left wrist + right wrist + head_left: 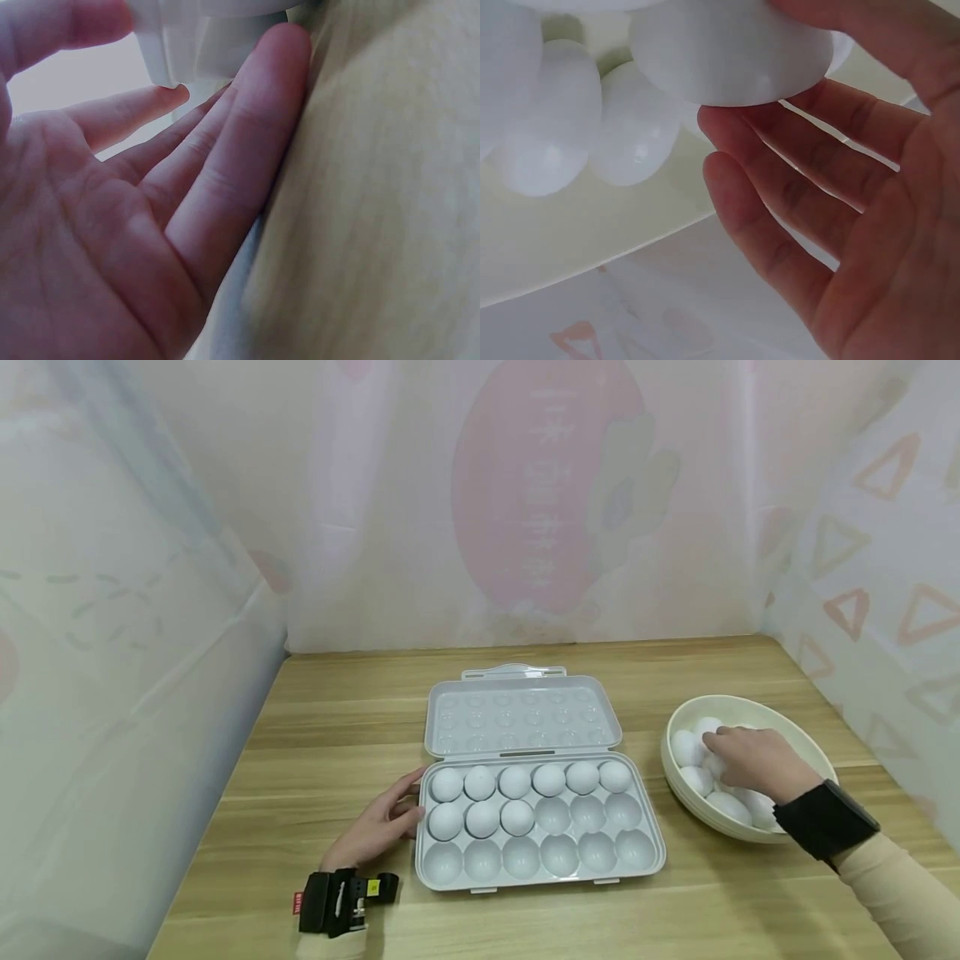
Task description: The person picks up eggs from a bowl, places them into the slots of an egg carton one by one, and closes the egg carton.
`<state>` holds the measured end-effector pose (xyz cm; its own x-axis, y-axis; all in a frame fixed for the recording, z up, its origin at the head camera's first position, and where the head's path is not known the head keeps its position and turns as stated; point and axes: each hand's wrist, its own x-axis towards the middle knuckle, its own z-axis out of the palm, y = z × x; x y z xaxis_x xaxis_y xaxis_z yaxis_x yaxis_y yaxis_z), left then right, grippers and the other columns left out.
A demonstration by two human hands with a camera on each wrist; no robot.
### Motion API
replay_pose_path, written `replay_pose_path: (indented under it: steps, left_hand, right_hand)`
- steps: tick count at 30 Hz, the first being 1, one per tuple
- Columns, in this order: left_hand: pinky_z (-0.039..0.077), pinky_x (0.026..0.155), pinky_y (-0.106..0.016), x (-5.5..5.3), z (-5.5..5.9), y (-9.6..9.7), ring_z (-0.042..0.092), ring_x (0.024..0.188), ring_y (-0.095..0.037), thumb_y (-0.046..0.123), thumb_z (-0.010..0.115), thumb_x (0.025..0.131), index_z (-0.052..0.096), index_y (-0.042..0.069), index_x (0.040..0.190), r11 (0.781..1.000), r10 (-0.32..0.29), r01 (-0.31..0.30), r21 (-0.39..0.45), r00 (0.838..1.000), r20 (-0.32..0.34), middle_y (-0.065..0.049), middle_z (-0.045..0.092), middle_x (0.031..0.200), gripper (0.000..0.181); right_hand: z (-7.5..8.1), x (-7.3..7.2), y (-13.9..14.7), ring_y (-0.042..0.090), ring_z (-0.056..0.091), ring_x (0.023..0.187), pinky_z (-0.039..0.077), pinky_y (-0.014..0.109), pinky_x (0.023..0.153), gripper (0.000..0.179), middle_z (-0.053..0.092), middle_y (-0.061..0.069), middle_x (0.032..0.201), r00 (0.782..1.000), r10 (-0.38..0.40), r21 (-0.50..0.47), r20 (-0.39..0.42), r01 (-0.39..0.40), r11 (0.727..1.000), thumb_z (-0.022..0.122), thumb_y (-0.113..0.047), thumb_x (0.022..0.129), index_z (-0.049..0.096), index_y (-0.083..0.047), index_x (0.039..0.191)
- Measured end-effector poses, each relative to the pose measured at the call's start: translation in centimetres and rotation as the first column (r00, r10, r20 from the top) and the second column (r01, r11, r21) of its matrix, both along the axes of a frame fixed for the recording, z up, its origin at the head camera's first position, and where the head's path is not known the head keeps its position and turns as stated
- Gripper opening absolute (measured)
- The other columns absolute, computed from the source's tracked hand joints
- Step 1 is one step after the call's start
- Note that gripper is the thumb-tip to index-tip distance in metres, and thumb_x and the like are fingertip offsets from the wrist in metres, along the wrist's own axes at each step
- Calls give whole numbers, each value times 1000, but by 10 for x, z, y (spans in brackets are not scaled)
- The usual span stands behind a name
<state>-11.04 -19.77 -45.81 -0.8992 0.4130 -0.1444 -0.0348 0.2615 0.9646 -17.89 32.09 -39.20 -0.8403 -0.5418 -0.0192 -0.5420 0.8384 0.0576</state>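
A grey plastic egg box point(540, 860) lies with its lid point(525, 714) folded back. White eggs point(480, 782) fill its back row, and three more sit at the left of the middle row; the front row's cups hold none. My left hand point(378, 827) rests at the box's left side, its fairly straight fingers touching the wall point(154, 45). Over at the right, my right hand point(757, 760) reaches into a cream bowl point(806, 739) of eggs. Its thumb and fingers grip one egg point(735, 56), seen from below in the right wrist view.
Other eggs point(555, 120) lie close around the gripped one inside the bowl. The wooden table point(337, 718) is bounded by a printed cloth point(375, 527) at the back and both sides. Bare tabletop shows between box and bowl.
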Motion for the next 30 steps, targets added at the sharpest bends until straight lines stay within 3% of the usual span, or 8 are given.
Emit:
replay_pose_path:
  steps: [10, 20, 30]
  left_hand:
    - [53, 80, -39, 0, -1, -2, 47, 114, -42, 18, 50, 95, 21, 18, 146, 1000, 3, -3, -1, 1000, -3, -29, 34, 139, 58]
    - [54, 80, -39, 0, -2, -2, 47, 114, -42, 18, 50, 95, 21, 18, 146, 1000, -2, 2, 2, 1000, -5, -29, 34, 139, 58]
    - [54, 79, -38, -1, -1, 1, 49, 112, -40, 18, 50, 95, 22, 18, 145, 1000, 6, -7, -27, 1000, -7, -29, 35, 139, 58]
  right_hand:
    - [24, 15, -8, 15, 39, 50, 31, 29, 42, 24, 41, -2, 60, 978, 69, -4, -196, -72, 997, 66, -3, 60, 48, -9, 74]
    - [42, 28, -28, 20, 48, 57, 37, 30, 44, 34, 49, 2, 67, 963, 123, 17, -239, -122, 992, 76, -8, 57, 54, -6, 82]
    - [53, 36, -46, 21, 50, 57, 38, 30, 44, 32, 48, 1, 66, 949, 138, -7, -284, -146, 989, 75, -9, 57, 53, -6, 79]
